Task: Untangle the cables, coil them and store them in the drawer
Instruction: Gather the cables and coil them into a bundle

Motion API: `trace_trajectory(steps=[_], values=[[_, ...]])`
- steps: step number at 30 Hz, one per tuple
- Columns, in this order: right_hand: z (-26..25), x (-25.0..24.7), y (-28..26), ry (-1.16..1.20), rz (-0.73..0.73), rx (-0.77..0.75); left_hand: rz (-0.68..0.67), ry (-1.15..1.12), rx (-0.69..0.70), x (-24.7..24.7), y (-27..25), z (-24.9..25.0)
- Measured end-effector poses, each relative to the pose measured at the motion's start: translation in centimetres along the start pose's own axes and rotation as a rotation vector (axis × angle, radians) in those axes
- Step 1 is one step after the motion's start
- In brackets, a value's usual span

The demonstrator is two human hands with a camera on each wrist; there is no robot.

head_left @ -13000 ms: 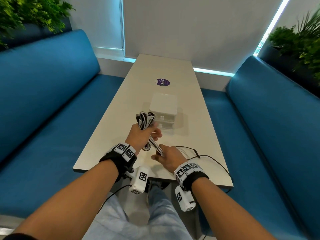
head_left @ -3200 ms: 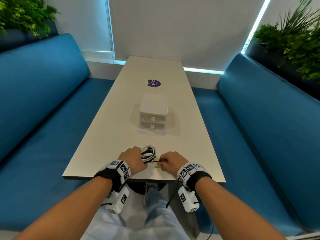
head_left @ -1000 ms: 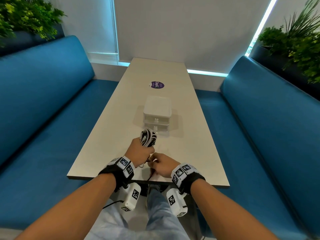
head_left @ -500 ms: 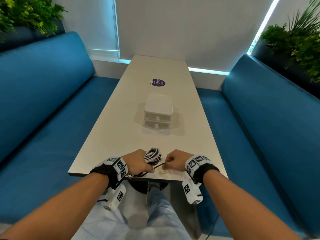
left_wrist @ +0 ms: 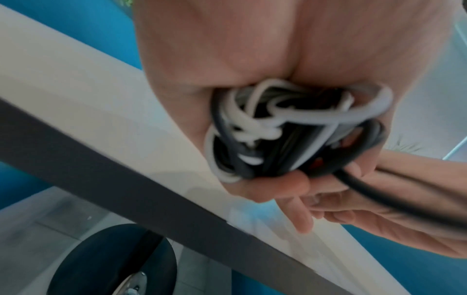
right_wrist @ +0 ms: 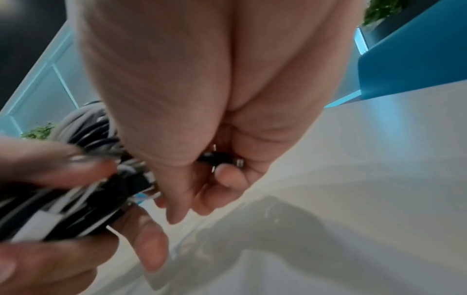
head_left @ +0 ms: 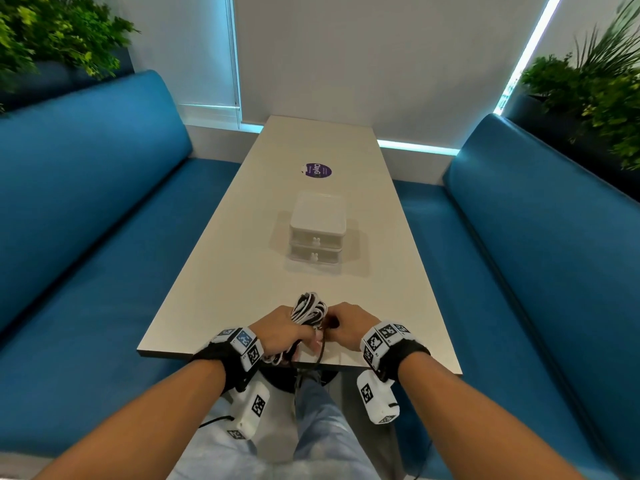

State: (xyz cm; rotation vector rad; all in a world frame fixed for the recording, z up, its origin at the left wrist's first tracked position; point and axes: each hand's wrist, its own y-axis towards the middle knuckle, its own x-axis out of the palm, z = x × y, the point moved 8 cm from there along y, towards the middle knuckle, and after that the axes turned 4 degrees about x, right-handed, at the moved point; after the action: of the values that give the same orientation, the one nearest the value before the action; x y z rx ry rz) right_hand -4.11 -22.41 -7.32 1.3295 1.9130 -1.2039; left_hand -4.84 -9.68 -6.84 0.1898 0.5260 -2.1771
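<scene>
At the near edge of the table (head_left: pixel 242 237), the left hand (head_left: pixel 282 329) is closed around a bundle of black and white cables (head_left: pixel 309 308), whose loops stick out above and below the fist. Seen from the left wrist, white strands cross and knot over the black ones, so the bundle (left_wrist: pixel 285 131) looks more wadded than neatly coiled. A black cable (left_wrist: pixel 379 191) trails out of it toward the right hand (head_left: pixel 348 325), which sits just beside the bundle, touching it. That hand's fingers curl round a small black plug end with metal tips (right_wrist: pixel 222 158), pinched against the palm.

Such cables are light, limp and springy; the loops will likely spread as soon as the grip loosens, and the smooth jackets may slide over each other. The safest hold is probably across the middle of the loops, all strands together, with the loose plug end tucked in or wrapped round.

Farther along the table, well apart from both hands, stands the small white two-drawer box (head_left: pixel 318 232), both drawers closed. Beyond it lies a purple round sticker (head_left: pixel 316 170).
</scene>
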Motion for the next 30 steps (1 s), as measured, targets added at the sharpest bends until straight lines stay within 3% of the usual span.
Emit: trace_trajectory(steps=[4, 7, 12, 16, 20, 23, 28, 30], values=[[0.8, 0.1, 0.2, -0.102, 0.032, 0.068, 0.032, -0.137, -0.013, -0.1, 0.5, -0.5], [0.8, 0.3, 0.4, -0.147, 0.032, 0.107, 0.070, -0.078, -0.037, -0.2, 1.2, -1.3], [0.5, -0.3, 0.6, -0.158, 0.126, 0.120, 0.007, -0.019, 0.040, 1.5, 1.4, -0.6], [0.7, -0.3, 0.6, -0.098, 0.124, 0.122, 0.035, 0.245, 0.034, 1.1, 1.7, -0.7], [0.7, 0.1, 0.2, -0.092, 0.040, 0.071, 0.010, 0.674, 0.094, 0.7, 1.8, -0.5], [1.0, 0.0, -0.3, -0.082, -0.052, 0.037, 0.091, 0.996, 0.173, -0.8, 1.7, -0.7], [0.4, -2.2, -0.7, 0.222, -0.024, -0.025, 0.082, 1.244, 0.317, -0.7, 0.9, 0.3], [-0.6, -2.8, -0.7, 0.195, -0.010, -0.044, 0.044, 1.340, 0.371, 0.2, 0.7, 0.6]])
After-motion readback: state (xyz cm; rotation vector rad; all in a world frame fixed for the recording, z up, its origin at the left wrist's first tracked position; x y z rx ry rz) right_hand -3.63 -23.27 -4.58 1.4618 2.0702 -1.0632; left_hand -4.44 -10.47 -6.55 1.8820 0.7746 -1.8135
